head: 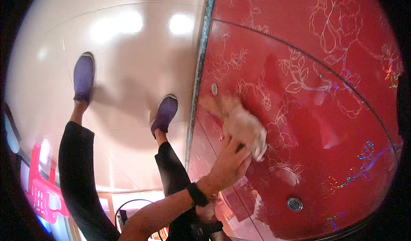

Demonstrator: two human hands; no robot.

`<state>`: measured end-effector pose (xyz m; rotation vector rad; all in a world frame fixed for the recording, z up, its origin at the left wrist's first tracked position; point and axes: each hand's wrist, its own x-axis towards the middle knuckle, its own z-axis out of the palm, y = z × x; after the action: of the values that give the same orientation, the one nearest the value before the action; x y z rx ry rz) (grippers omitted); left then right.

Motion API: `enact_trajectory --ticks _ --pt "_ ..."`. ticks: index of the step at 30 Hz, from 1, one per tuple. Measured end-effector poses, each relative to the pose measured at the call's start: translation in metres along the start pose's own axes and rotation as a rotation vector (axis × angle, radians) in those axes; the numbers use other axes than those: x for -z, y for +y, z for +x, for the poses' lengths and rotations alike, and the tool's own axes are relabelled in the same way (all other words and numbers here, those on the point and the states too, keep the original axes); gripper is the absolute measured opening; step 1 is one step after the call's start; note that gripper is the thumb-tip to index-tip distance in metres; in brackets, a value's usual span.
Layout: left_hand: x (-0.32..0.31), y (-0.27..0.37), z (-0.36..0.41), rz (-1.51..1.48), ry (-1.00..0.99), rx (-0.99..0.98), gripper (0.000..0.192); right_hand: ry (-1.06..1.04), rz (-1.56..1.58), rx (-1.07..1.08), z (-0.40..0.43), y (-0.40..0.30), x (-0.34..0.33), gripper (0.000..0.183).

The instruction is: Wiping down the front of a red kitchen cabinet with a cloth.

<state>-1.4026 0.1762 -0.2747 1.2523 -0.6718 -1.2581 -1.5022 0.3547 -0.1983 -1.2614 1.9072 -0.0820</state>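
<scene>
My left hand (229, 164), with a black band at its wrist, presses a crumpled beige cloth (244, 128) against a glossy red panel (295, 122) patterned with pale flowers. Motion blurs the cloth, and its far end trails towards a small round knob (214, 89) on the red surface. My right hand (206, 210) is low in the view, behind and below the left wrist; it is largely hidden, and its fingers cannot be made out. Another black band lies beside it.
A round metal vent (294, 204) sits in the red panel. A dark speckled edge (200, 54) separates the red surfaces from the shiny light floor (128, 61). My feet in purple shoes (84, 77) stand on the floor. A pink plastic chair (48, 192) is at the lower left.
</scene>
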Motion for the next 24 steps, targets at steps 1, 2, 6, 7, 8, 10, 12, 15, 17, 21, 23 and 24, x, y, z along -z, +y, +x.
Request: enact_trajectory --ticks 1,2,6,7,8,10,12,15,17,21,23,24 --pt "0.0 0.003 -0.013 0.014 -0.11 0.037 0.017 -0.178 -0.201 -0.049 -0.008 0.025 0.023 0.03" --pt "0.012 0.0 -0.008 0.031 -0.1 0.03 0.017 -0.365 -0.391 -0.089 -0.009 0.033 0.03 0.037" --pt "0.051 -0.019 0.06 -0.735 0.091 0.436 0.015 -0.049 0.939 -0.616 0.034 -0.049 -0.01 0.014" --pt "0.062 -0.029 0.09 0.013 0.106 0.163 0.019 -0.049 0.939 -0.621 0.036 -0.056 -0.012 0.014" --pt "0.069 -0.04 0.12 -0.244 0.224 0.105 0.02 0.001 0.884 -0.632 0.035 -0.053 -0.018 0.013" --pt "0.082 -0.066 0.181 -0.02 0.431 -0.049 0.015 0.038 0.824 -0.671 0.035 -0.059 -0.022 0.012" --pt "0.099 -0.097 0.227 0.08 0.339 0.059 0.028 0.055 0.844 -0.69 0.034 -0.062 -0.023 0.013" --pt "0.076 -0.101 0.212 0.048 0.362 -0.012 0.025 0.091 0.845 -0.68 0.041 -0.056 -0.019 0.014" --pt "0.061 -0.127 0.168 0.094 0.453 -0.166 0.025 0.066 0.874 -0.68 0.042 -0.049 -0.021 0.014" --pt "0.039 -0.183 0.039 -0.104 0.321 0.449 0.021 0.045 0.865 -0.677 0.044 -0.048 -0.022 0.013" --pt "0.055 -0.193 0.013 -0.292 0.126 0.705 0.018 0.045 0.859 -0.676 0.045 -0.049 -0.023 0.012" --pt "0.058 -0.195 0.014 -0.296 0.126 0.7 0.018 0.058 0.852 -0.678 0.046 -0.051 -0.022 0.011"
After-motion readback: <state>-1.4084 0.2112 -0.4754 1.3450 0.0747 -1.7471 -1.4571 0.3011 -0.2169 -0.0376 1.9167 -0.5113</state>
